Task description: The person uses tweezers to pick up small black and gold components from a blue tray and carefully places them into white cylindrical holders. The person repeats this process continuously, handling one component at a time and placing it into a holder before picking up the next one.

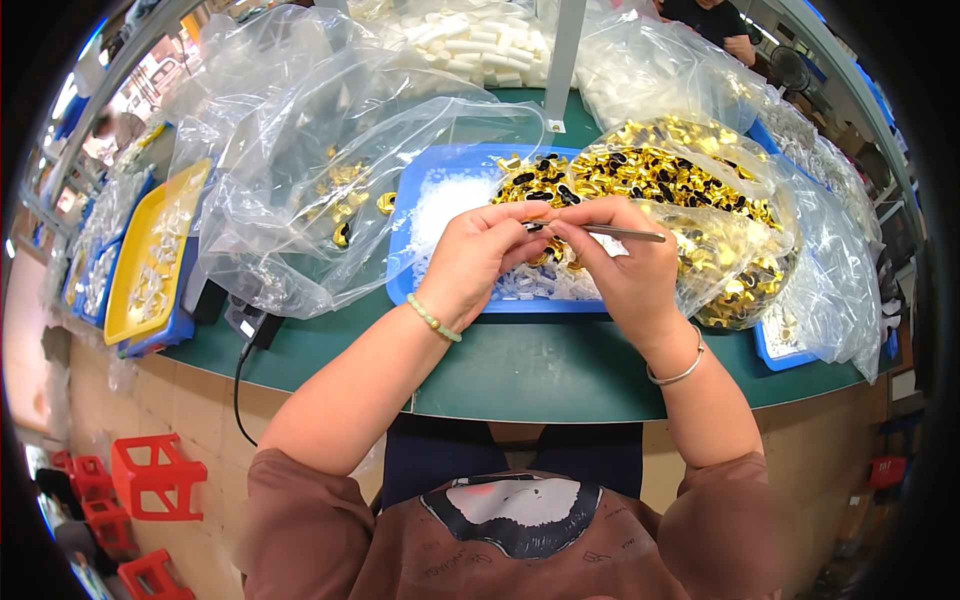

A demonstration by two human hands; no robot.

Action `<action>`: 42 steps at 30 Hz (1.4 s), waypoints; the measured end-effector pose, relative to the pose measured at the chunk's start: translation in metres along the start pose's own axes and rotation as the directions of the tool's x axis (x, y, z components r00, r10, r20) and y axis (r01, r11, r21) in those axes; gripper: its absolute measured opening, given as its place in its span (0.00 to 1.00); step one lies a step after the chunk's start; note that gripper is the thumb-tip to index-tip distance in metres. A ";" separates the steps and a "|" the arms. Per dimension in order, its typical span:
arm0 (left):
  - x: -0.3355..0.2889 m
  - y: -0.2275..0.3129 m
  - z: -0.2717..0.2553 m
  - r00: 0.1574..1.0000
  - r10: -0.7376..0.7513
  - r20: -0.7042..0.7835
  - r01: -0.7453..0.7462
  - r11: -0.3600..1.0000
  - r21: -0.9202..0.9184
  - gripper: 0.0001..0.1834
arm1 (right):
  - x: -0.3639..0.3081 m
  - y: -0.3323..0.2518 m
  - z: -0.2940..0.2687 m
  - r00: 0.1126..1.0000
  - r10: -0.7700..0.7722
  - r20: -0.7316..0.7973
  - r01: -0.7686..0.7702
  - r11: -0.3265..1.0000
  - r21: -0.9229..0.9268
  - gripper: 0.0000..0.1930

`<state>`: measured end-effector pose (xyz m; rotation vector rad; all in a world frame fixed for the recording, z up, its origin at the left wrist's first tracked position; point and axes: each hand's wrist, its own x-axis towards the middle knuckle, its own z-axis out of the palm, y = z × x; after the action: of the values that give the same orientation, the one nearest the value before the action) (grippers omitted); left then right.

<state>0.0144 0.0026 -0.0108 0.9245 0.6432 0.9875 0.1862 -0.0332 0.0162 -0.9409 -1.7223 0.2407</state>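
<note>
My left hand [468, 258] is pinched closed on a small dark-and-gold part [532, 227], mostly covered by my fingers. My right hand [632, 268] grips metal tweezers [638, 234] whose back end points right; their tip meets the small part between both hands. Both hands hover above a blue tray [400, 283]. In the tray, white granule-like pieces [440, 200] fill the left, small clear plastic pieces [535, 286] lie at the near side, and shiny gold parts with black openings [535, 180] are heaped at the far right.
A clear bag of gold parts [740, 250] spills against the tray's right side. Another clear bag [290, 200] covers the table's left. White cylinders [480, 45] fill a bag at the back. A yellow tray [125, 290] stands far left, near a black adapter with a cable [250, 322]. A grey post [564, 60] rises behind.
</note>
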 end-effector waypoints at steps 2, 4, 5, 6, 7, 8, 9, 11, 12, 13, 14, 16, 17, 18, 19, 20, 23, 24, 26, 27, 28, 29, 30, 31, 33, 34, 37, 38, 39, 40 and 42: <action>-0.001 0.002 0.002 1.000 0.001 -0.003 -0.001 1.000 -0.010 0.16 | 0.001 0.000 -0.001 0.999 -0.028 0.028 0.028 0.999 -0.024 0.07; -0.001 0.001 0.002 1.000 -0.011 -0.005 0.011 1.000 -0.004 0.16 | 0.001 0.000 -0.001 0.998 -0.044 0.047 0.046 0.998 -0.037 0.07; -0.001 0.001 0.002 1.000 -0.017 -0.006 0.017 1.000 0.000 0.17 | 0.001 0.000 -0.001 0.998 -0.047 0.052 0.049 0.998 -0.039 0.07; 0.000 0.001 0.002 1.000 -0.020 -0.008 0.020 1.000 0.003 0.17 | 0.000 0.000 0.000 0.997 -0.049 0.056 0.051 0.998 -0.040 0.07; 0.000 0.000 0.002 1.000 -0.023 -0.010 0.023 1.000 0.007 0.17 | 0.000 0.000 -0.001 0.997 -0.052 0.060 0.055 0.998 -0.043 0.07; 0.000 0.000 0.001 1.000 -0.026 -0.013 0.027 1.000 0.010 0.17 | 0.000 0.001 -0.001 0.996 -0.055 0.065 0.058 0.997 -0.044 0.07; 0.000 0.000 0.001 1.000 -0.026 -0.012 0.026 1.000 0.011 0.17 | 0.000 0.001 -0.001 0.996 -0.057 0.069 0.060 0.997 -0.045 0.07; 0.000 0.001 0.002 1.000 -0.025 -0.011 0.025 1.000 0.011 0.17 | 0.001 0.000 -0.001 0.996 -0.060 0.072 0.063 0.997 -0.040 0.08; -0.001 0.002 0.002 1.000 -0.024 -0.010 0.024 1.000 0.005 0.18 | 0.001 0.000 -0.001 0.995 -0.062 0.073 0.064 0.997 -0.037 0.08; -0.001 0.002 0.003 1.000 -0.023 -0.010 0.023 1.000 0.000 0.18 | 0.001 0.000 -0.001 0.994 -0.078 0.079 0.082 0.995 -0.051 0.08; -0.001 0.003 0.003 1.000 -0.019 -0.009 0.019 1.000 -0.005 0.18 | 0.001 0.002 -0.002 0.992 -0.096 0.085 0.101 0.993 -0.066 0.08; -0.002 0.003 0.001 0.999 -0.032 0.001 0.032 0.999 -0.006 0.18 | 0.001 0.003 -0.003 0.989 -0.116 0.091 0.123 0.989 -0.082 0.08; -0.001 0.003 -0.001 0.999 -0.033 0.004 0.033 0.999 -0.005 0.19 | 0.001 0.003 -0.002 0.988 -0.123 0.092 0.131 0.988 -0.082 0.08; -0.001 0.003 -0.001 0.999 -0.033 0.001 0.034 0.999 -0.010 0.19 | 0.001 0.002 -0.002 0.987 -0.131 0.093 0.139 0.987 -0.082 0.08; -0.002 0.002 -0.001 0.999 -0.033 -0.002 0.033 0.999 -0.015 0.19 | 0.001 0.002 -0.001 0.989 -0.120 0.092 0.127 0.989 -0.072 0.08; -0.001 0.001 -0.001 0.999 -0.035 -0.003 0.035 0.999 -0.021 0.19 | 0.001 0.001 -0.002 0.990 -0.107 0.093 0.114 0.991 -0.065 0.08; 0.000 0.001 -0.002 1.000 -0.028 0.002 0.028 0.999 -0.021 0.19 | 0.001 0.001 -0.001 0.993 -0.087 0.082 0.091 0.995 -0.041 0.08; -0.001 0.002 0.000 1.000 -0.030 -0.007 0.030 0.999 -0.027 0.19 | 0.001 0.001 -0.002 0.993 -0.087 0.081 0.091 0.995 -0.041 0.08; -0.003 0.004 0.004 0.999 -0.035 -0.027 0.034 0.999 -0.039 0.19 | 0.001 0.000 -0.002 0.992 -0.101 0.078 0.104 0.994 -0.042 0.08; -0.003 0.005 0.004 0.999 -0.031 -0.025 0.030 0.999 -0.040 0.19 | 0.001 0.000 -0.002 0.991 -0.114 0.076 0.118 0.992 -0.043 0.08; -0.003 0.005 0.004 0.999 -0.027 -0.023 0.026 0.999 -0.042 0.19 | 0.002 0.000 -0.002 0.989 -0.128 0.074 0.131 0.990 -0.044 0.08; -0.004 0.005 0.004 0.999 -0.025 -0.020 0.024 0.999 -0.045 0.19 | 0.002 0.000 -0.001 0.989 -0.126 0.076 0.129 0.991 -0.042 0.08; -0.003 0.005 0.003 1.000 -0.020 -0.017 0.019 0.999 -0.041 0.19 | 0.002 0.000 -0.001 0.989 -0.124 0.078 0.127 0.991 -0.039 0.08; -0.002 0.004 0.001 1.000 -0.016 -0.014 0.015 0.999 -0.037 0.19 | 0.002 0.000 -0.001 0.989 -0.122 0.080 0.126 0.991 -0.037 0.08; -0.002 0.002 0.001 1.000 -0.016 -0.006 0.016 0.999 -0.034 0.19 | 0.001 0.002 -0.001 0.992 -0.100 0.079 0.103 0.994 -0.028 0.08; -0.002 0.002 0.001 1.000 -0.016 -0.002 0.016 0.999 -0.035 0.19 | 0.000 0.003 -0.001 0.993 -0.089 0.078 0.091 0.996 -0.024 0.08; -0.002 0.002 0.002 1.000 -0.014 -0.010 0.013 1.000 -0.021 0.18 | 0.002 0.002 -0.002 0.990 -0.111 0.088 0.114 0.993 -0.032 0.08; -0.002 0.001 0.002 1.000 -0.014 -0.014 0.014 1.000 -0.014 0.18 | 0.002 0.002 -0.002 0.989 -0.112 0.093 0.116 0.992 -0.039 0.08; -0.002 0.001 0.002 1.000 -0.013 -0.019 0.013 1.000 -0.004 0.18 | 0.002 0.002 -0.002 0.989 -0.113 0.099 0.118 0.992 -0.046 0.08; -0.002 0.000 0.003 1.000 -0.012 -0.024 0.012 1.000 0.005 0.18 | 0.002 0.002 -0.003 0.988 -0.114 0.105 0.121 0.991 -0.053 0.08; -0.001 0.000 0.003 1.000 -0.011 -0.028 0.012 1.000 0.018 0.17 | 0.002 0.001 -0.003 0.990 -0.097 0.106 0.102 0.994 -0.043 0.08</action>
<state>0.0163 0.0007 -0.0097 0.9234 0.6809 0.9872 0.1892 -0.0320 0.0180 -0.8874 -1.8726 0.1858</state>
